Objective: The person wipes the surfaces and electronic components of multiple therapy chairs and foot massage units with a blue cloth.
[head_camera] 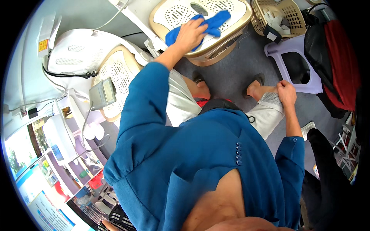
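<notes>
Under my left hand (190, 33) is a bunched blue cloth (221, 21), my fingers curled on it. The cloth lies on the perforated white top (179, 14) of a gold-rimmed plastic appliance, near the oval opening in its middle. My right hand (287, 91) is down by my right lower leg, its fingers closed at the rolled cuff (271, 101) of my light trousers. The fingertips of that hand are partly hidden.
A second perforated gold-rimmed top (114, 72) stands left, bearing a grey box-like device (102, 93) with a cable. Right are a beige basket (292, 17) of white scraps, a pale purple plastic stool (306, 55) and a red-and-black bag (338, 63). Another person's dark-clad leg (326, 161) is close by.
</notes>
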Demonstrator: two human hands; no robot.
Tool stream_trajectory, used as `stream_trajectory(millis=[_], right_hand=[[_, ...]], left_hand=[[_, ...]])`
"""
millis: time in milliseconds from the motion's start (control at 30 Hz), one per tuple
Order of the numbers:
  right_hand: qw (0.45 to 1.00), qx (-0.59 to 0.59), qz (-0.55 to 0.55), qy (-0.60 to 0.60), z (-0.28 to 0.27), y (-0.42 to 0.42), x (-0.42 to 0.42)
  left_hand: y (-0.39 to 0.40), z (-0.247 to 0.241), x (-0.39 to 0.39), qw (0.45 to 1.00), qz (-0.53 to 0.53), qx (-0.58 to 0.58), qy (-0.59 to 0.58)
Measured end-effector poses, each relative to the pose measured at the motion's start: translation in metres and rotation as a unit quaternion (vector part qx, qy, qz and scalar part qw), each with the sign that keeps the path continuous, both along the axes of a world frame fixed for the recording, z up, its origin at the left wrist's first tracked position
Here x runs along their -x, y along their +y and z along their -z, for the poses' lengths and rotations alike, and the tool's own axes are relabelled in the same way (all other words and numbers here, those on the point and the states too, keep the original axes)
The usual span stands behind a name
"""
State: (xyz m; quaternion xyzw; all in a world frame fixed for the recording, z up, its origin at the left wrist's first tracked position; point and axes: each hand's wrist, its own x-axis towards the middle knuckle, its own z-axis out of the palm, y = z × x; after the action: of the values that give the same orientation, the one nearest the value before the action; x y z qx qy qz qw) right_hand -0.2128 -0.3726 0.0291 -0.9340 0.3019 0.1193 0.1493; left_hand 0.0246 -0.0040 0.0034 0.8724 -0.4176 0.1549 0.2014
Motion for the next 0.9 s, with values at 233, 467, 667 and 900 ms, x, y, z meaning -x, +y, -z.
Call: stream_trajectory(millis=[233, 467, 667, 900], right_hand=[[1.000, 0.005, 0.013, -0.019, 0.016, -0.025, 0.017], [0.999, -0.025, 0.041, -0.001, 0.006, -0.019, 0.018], [0.999, -0.038, 0.020, 0.016, -0.003, -0.006, -0.001], [0.996, -0.024, 0.025, -0.082, 0.004, -0.008, 0.016]], left_hand=[[0.043, -0.012, 0.047, 0.994, 0.055, -0.093, 0.013], [-0.088, 0.006, -0.004, 0.989, 0.089, -0.107, -0.057], [-0.186, -0.020, -0.036, 0.993, 0.036, -0.113, -0.014], [-0.140, 0.008, 0.007, 0.990, 0.022, -0.125, -0.069]])
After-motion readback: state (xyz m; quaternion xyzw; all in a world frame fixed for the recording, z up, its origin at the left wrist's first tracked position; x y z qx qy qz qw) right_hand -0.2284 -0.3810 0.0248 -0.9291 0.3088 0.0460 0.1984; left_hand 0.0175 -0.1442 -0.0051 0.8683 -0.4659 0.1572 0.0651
